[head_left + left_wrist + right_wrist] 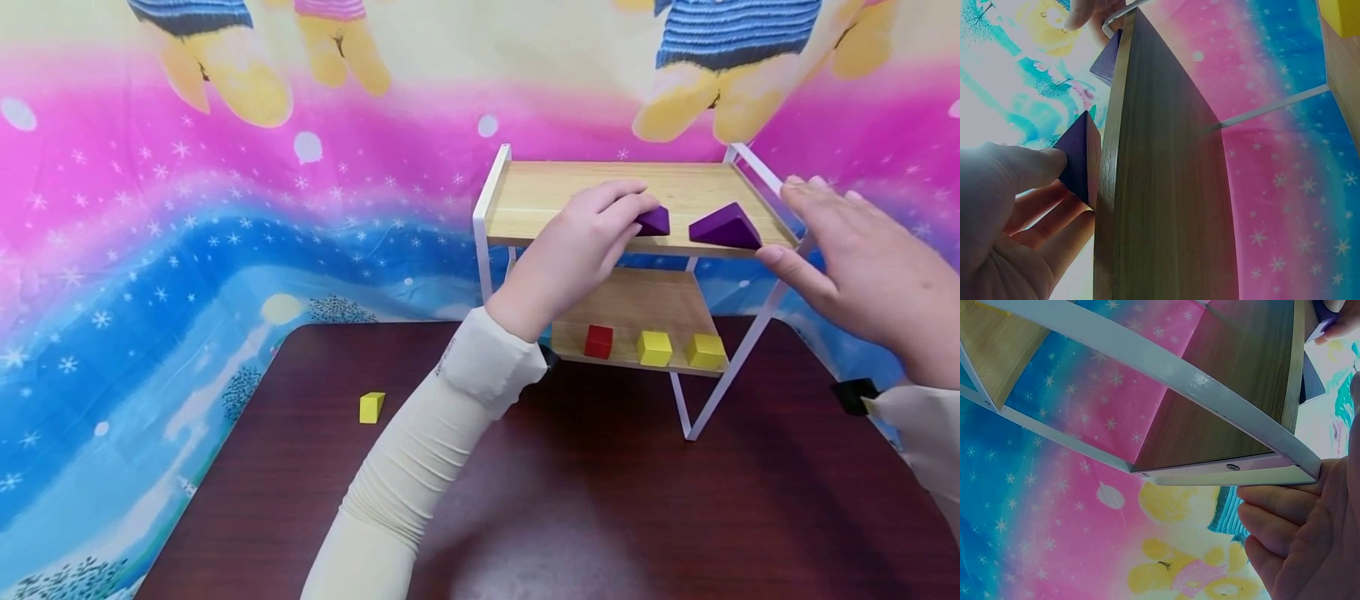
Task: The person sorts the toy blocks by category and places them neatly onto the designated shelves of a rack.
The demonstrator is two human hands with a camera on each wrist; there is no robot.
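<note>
My left hand (581, 246) is at the front edge of the two-tier shelf's upper board (600, 187). Between thumb and fingers it pinches a purple triangular block (1079, 159), whose base is at the board's edge in the left wrist view. To its right, a second purple triangular block (726, 227) rests on the same board. My right hand (877, 271) is at the shelf's right end, its fingers fairly straight along the white metal frame (1300, 464). In the head view, the left fingers hide part of the pinched block.
On the lower board (637, 304) stand a red cube (598, 342), a yellow cube (655, 349) and another yellow block (706, 351). A small yellow block (371, 407) lies on the dark table (300, 492), left of the shelf. A patterned cloth (187, 208) hangs behind.
</note>
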